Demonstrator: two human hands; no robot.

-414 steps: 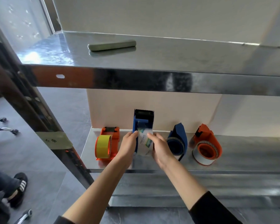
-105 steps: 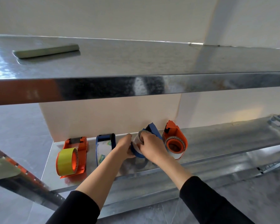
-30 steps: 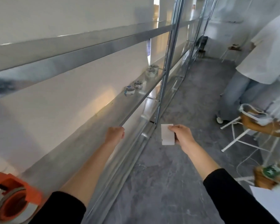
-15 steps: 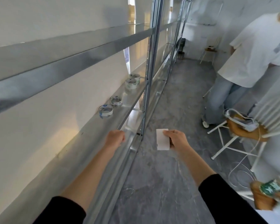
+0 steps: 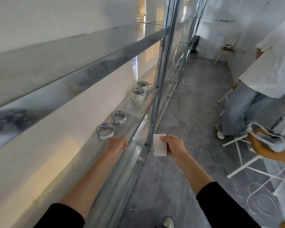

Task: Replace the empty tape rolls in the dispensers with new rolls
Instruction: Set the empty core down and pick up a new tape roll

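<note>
White and plain, the core point(image 5: 159, 145) sat pinched in my right hand point(image 5: 174, 146) at the centre of the frame, over the grey floor just off the front edge of the shelf point(image 5: 132, 111). It showed as a rectangle with its long side upright. I could not tell which way its hole faced, and I saw no writing on it. My left hand point(image 5: 117, 143) hung over the shelf lip, fingers curled into a fist with nothing visible inside. Four rolls lay flat on the shelf, holes up, in a line running toward the upper right. The nearest roll point(image 5: 105, 132) was just beyond my left knuckles, with the second roll point(image 5: 118, 117) close behind. The third roll point(image 5: 138, 94) and fourth roll point(image 5: 142, 84) lay together farther up. Their blue print was too small to read.
</note>
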